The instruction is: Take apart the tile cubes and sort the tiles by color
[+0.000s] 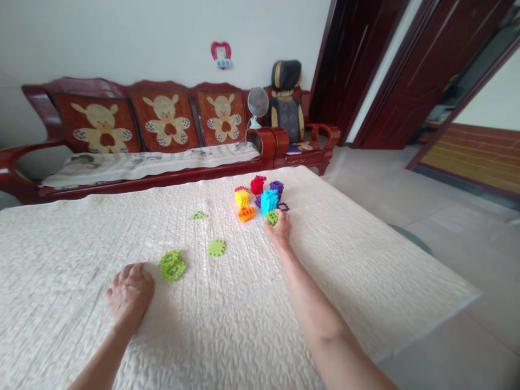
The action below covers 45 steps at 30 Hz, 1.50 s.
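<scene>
My right hand [279, 229] is reached far forward over the bed cover, its fingers closed on green toothed puzzle tiles [272, 218]. Right beside it stands a stack of light blue toothed tiles [268, 202]. My left hand [130, 290] rests palm down on the cover, holding nothing that I can see; its fingers look slightly bent and apart. Just right of it lie green open-frame toothed pieces [171, 266], overlapping. A solid green square tile [216, 248] lies flat between my hands. Farther back is a green triangular piece [197, 215] with holes.
Around the blue stack sit orange [246, 214], yellow [242, 197], red [258, 184] and purple pieces [277, 188]. A dark toothed frame [283, 206] lies by my right fingers. The quilted cover [244, 325] ends at the right above a tiled floor. Behind stands a wooden sofa [162, 176].
</scene>
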Tool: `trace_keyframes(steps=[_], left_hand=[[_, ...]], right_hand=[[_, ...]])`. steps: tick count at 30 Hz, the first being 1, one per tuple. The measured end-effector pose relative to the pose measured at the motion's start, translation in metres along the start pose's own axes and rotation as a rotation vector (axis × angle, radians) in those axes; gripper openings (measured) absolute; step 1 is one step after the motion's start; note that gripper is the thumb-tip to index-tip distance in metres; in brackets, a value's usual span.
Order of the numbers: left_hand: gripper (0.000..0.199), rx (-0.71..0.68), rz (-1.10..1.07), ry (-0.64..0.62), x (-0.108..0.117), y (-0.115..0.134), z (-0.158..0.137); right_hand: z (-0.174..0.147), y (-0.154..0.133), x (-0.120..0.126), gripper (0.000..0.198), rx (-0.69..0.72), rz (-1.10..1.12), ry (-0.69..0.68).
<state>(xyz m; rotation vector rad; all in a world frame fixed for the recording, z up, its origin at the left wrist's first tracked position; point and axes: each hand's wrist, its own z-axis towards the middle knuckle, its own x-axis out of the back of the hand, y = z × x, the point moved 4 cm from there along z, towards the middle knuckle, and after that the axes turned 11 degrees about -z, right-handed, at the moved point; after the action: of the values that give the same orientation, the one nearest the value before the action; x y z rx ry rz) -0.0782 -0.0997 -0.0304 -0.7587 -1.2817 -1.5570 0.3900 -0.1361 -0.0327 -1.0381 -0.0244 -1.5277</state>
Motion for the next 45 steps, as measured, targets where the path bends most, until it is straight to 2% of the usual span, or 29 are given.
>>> trace_keyframes(steps=[8, 12, 15, 17, 21, 23, 25, 29, 34, 38, 42, 45], left_hand=[[0.035, -0.013, -0.054, 0.023, 0.006, 0.006, -0.004], [0.035, -0.017, -0.044, 0.035, 0.006, 0.007, -0.005], [0.036, -0.003, -0.028, 0.025, 0.005, 0.006, -0.004], [0.036, -0.001, -0.019, 0.020, 0.003, 0.006, -0.003], [0.036, 0.006, -0.019, 0.032, 0.003, 0.006, -0.002], [0.036, 0.014, -0.028, 0.039, 0.003, 0.006, -0.002], [0.036, 0.026, -0.046, 0.038, 0.004, 0.005, -0.002], [0.036, 0.029, -0.116, 0.046, 0.006, 0.006, -0.002], [0.033, -0.059, -0.193, 0.030, 0.000, 0.014, -0.003], [0.049, -0.129, -0.276, 0.011, -0.006, 0.014, -0.001], [0.066, -0.316, -0.378, -0.154, -0.006, 0.012, 0.002], [0.072, -0.430, -0.396, -0.251, -0.007, 0.015, 0.003]], right_hand=[[0.000, 0.001, -0.002, 0.049, -0.016, -0.044, -0.038], [0.003, -0.011, 0.015, 0.050, 0.049, -0.038, 0.126], [-0.003, -0.036, 0.026, 0.042, 0.215, 0.091, 0.211], [-0.014, -0.057, 0.024, 0.035, 0.345, 0.215, 0.139], [-0.043, -0.089, 0.000, 0.035, 0.556, 0.375, -0.224], [-0.052, -0.093, -0.012, 0.035, 0.605, 0.383, -0.360], [-0.055, -0.091, -0.021, 0.033, 0.613, 0.353, -0.427], [-0.053, -0.085, -0.030, 0.029, 0.616, 0.303, -0.447], [-0.051, -0.083, -0.033, 0.028, 0.601, 0.306, -0.417], [-0.051, -0.082, -0.033, 0.027, 0.587, 0.310, -0.409], [-0.051, -0.083, -0.032, 0.027, 0.590, 0.309, -0.409], [-0.050, -0.083, -0.033, 0.026, 0.593, 0.302, -0.404]])
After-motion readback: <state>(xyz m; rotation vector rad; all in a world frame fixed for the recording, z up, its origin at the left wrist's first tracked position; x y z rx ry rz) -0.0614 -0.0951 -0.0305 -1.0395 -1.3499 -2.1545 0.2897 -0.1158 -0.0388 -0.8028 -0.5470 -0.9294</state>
